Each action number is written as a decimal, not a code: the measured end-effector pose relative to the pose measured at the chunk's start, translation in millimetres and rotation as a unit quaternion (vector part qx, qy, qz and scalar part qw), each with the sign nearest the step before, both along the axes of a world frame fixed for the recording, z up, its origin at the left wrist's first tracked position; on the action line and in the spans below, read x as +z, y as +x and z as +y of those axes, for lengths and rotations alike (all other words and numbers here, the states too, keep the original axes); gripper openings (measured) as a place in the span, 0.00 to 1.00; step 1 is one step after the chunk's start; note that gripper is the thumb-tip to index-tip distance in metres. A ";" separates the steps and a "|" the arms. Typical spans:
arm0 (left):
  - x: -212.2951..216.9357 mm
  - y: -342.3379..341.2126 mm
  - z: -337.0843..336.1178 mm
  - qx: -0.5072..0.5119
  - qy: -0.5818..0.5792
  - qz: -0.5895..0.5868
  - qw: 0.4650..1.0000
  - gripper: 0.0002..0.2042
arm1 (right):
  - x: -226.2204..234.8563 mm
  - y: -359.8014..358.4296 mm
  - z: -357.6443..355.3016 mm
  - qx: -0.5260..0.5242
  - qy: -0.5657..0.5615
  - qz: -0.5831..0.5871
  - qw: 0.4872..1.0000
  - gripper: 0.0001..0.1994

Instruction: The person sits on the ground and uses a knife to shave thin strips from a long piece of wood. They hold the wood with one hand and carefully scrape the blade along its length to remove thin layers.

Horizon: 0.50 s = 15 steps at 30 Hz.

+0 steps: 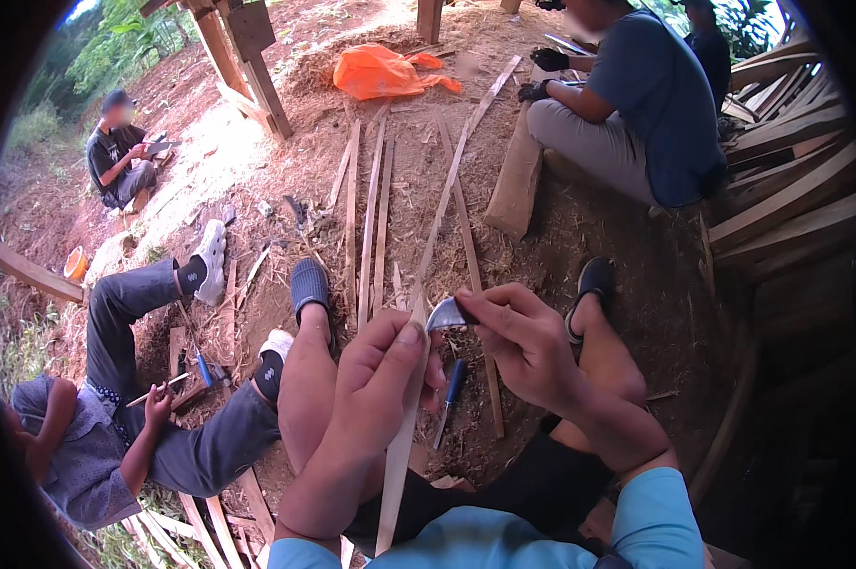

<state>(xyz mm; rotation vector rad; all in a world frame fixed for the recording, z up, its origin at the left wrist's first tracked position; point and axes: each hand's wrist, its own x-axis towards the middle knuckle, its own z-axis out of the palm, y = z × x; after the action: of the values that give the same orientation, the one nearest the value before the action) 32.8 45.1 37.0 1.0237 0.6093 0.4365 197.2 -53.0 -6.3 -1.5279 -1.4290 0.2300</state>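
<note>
Slat (pixel 404 446) thin, light, springy; clamped mid-length by left hand (pixel 376 389), right hand (pixel 527 346) pinching curved blade (pixel 444 315) against edge

- I see bare brown earth (pixel 579 218) strewn with wood shavings carrying everything here.
- Just beyond my hands, several long thin bamboo strips (pixel 371 218) lie side by side on the dirt, running away from me.
- Below my right hand, between my legs, a blue-handled tool (pixel 450 398) rests on the ground.
- Well beyond the hands, an orange plastic bag (pixel 385 73) lies crumpled on the shavings.
- Ahead and to the right of my right hand, a thick wooden plank (pixel 517 180) lies on the soil.
- Far right of my hands, split wooden slats (pixel 788 180) are piled.
</note>
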 end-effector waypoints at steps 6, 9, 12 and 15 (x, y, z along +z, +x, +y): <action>-13.1 6.0 -2.6 0.000 0.033 -0.028 0.999 0.11 | 5.6 -6.8 -3.6 0.023 -0.006 0.062 0.998 0.20; -15.7 7.8 -9.1 -0.004 0.078 -0.017 0.997 0.11 | 9.2 -2.8 -8.8 -0.025 -0.012 -0.008 1.000 0.22; -16.3 9.8 -16.5 -0.005 0.083 -0.023 0.996 0.11 | -1.0 -3.3 -13.0 -0.038 0.029 0.018 0.999 0.24; -17.6 10.6 -24.7 -0.012 0.054 -0.057 0.997 0.12 | 1.7 0.2 -15.3 -0.052 0.055 -0.008 0.997 0.24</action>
<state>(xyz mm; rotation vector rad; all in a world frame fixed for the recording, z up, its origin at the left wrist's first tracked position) 43.3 20.4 19.4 1.0999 0.4749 0.5063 197.3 -68.3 -4.6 -1.5108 -1.3479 0.0745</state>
